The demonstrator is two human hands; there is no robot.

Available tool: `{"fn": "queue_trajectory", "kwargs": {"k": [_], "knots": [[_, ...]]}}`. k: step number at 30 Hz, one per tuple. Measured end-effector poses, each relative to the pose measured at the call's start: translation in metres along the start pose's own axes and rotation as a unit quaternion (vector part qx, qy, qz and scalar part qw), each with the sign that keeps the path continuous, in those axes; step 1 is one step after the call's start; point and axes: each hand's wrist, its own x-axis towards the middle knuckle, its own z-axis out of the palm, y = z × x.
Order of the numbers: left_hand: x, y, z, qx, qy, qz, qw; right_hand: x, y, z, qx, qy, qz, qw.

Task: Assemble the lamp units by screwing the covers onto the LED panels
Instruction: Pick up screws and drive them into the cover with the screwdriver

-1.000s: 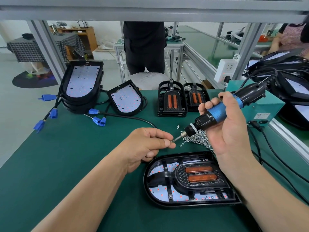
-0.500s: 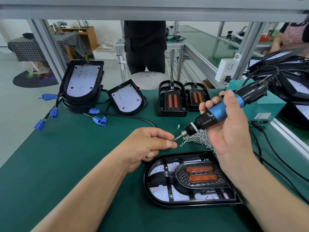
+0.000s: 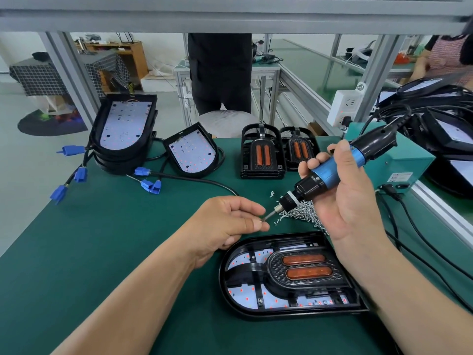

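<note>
Fingers (image 3: 252, 222) of the left hand (image 3: 222, 224) pinch a screw (image 3: 261, 221) against the screwdriver (image 3: 330, 172) gripped in the right hand (image 3: 350, 203); seated crooked, it could fall.

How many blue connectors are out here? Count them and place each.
6. Three blue connectors stick out past the mat's left edge: top, middle, lowest. Three lie on the mat: one and a touching pair. The panel stack could hide more.
</note>
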Motion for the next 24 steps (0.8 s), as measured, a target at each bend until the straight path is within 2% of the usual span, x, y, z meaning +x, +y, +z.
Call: {"fn": "queue_trajectory", "kwargs": {"k": [7, 15, 20, 24], "knots": [[-0.002, 0.005, -0.001, -0.015, 0.000, -0.014, 1.000, 0.002, -0.004, -0.005, 0.031, 0.031, 0.000, 0.999], [-0.007, 0.004, 0.006, 0.168, 0.005, 0.048, 0.985, 0.003, -0.034, -0.010, 0.056, 0.073, -0.013, 0.996], [-0.010, 0.006, 0.003, 0.195, -0.020, 0.065, 0.978, -0.002, -0.051, -0.010, 0.066, 0.058, -0.014, 0.996], [-0.009, 0.006, 0.003, 0.213, -0.034, 0.074, 0.974, -0.010, -0.061, -0.015, 0.033, 0.033, -0.012, 0.999]]}}
